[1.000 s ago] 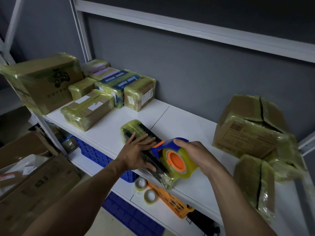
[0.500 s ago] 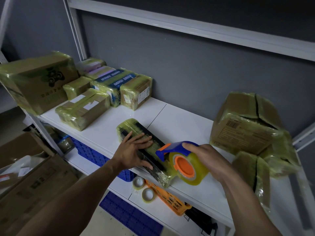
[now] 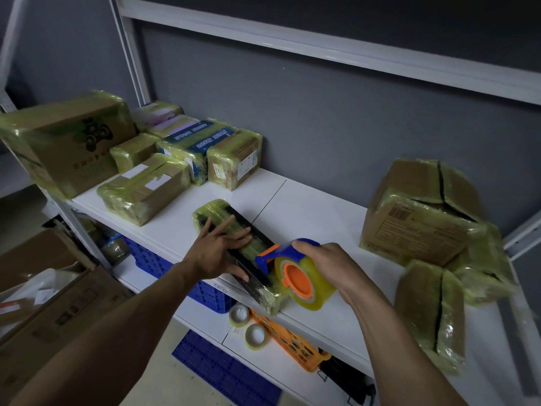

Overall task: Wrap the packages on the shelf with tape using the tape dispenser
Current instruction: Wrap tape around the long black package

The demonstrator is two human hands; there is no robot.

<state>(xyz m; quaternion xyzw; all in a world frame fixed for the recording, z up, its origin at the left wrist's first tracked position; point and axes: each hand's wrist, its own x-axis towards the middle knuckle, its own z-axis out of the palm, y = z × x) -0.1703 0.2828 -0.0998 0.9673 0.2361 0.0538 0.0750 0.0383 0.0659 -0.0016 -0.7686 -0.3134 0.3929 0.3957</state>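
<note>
Fingers of your left hand (image 3: 216, 254) lie straight and spread, pressing the dark package (image 3: 218, 212) at the shelf (image 3: 316, 212) front edge. Your right hand (image 3: 330, 268) grips the dispenser (image 3: 295, 273) against its near end. Boxes (image 3: 140, 189) on both sides look already wrapped, so I judge little remains.

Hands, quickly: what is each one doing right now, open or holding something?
Left hand: open, fingers spread flat on the long black package.
Right hand: closed round the tape dispenser.
</note>
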